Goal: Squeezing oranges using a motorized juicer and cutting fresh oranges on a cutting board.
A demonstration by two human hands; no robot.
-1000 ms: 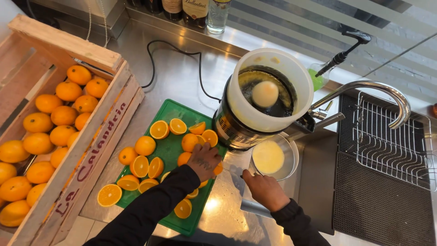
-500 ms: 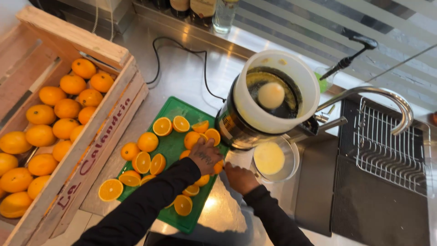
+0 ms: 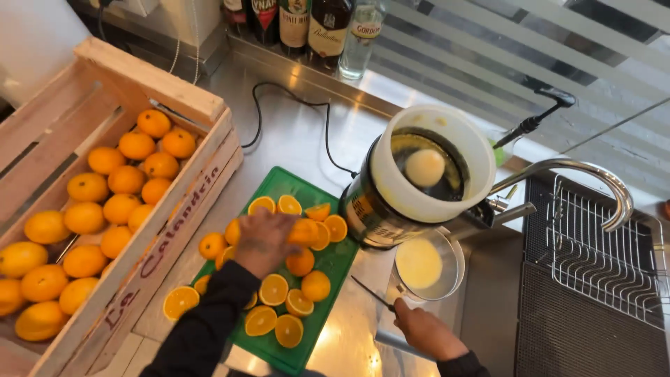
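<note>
Left hand [image 3: 264, 241] is closed around an orange half [image 3: 301, 231] over the green cutting board [image 3: 335, 262]; right hand [image 3: 426, 331] grips a knife [image 3: 372, 293] near the juice container [image 3: 426, 265]; the blade could nudge it and spill, I think.

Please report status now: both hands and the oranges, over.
Left hand over green board, gripping an orange half. Right hand near jug under juicer; its grip unclear. Nothing in the way.

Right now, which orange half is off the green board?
The orange half at the board's left corner, lying cut face up on the steel counter beside the wooden crate; the others sit on the green board.
</note>
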